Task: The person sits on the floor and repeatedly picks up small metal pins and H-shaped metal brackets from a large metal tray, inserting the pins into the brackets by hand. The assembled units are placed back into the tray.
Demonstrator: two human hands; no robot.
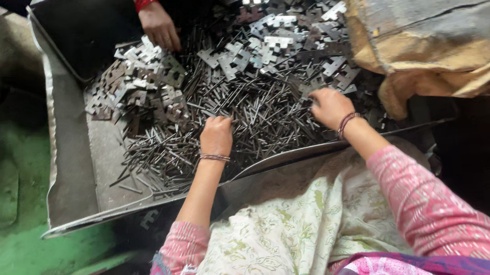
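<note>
The head view looks down into a wide metal tray whose near rim runs just past the person's lap. Its left part is bare sheet metal, open room between the left wall and the heap. Right of the tray a worn sack overhangs the far right corner and closes that side off. Left of the tray lies a green machine surface.

The tray holds a heap of thin metal strips in the middle and near part, with notched flat plates piled to the far left and more plates far and right.

The left hand rests on the strips near the middle of the tray, fingers curled down into them; whether they grip any strips cannot be told. The right hand lies to the right, on strips and plates close to the sack, fingers bent and pressed into the pile; what they hold, if anything, is hidden.

At the far edge another person's hand, with a red bangle on the wrist, touches the left pile of plates, well apart from both near hands. A pale floral cloth covers the lap below the near rim.
</note>
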